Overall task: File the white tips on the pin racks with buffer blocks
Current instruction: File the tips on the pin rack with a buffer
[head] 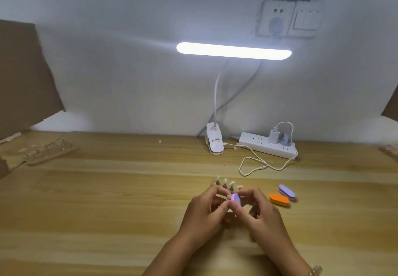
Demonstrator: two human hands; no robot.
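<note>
White tips (225,181) are seeming light and brittle; right hand (261,213) fingers are pinching the buffer block (235,199) by its sides, left hand (201,212) fingers are pinching one tip's stem.

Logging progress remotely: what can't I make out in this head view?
All in the head view:
- Tip being filed: hidden behind the pink buffer block and the right hand.
- Base of the near pin rack: covered by the left hand.
- The far pin rack, at left: blurred, tips uncountable.
</note>
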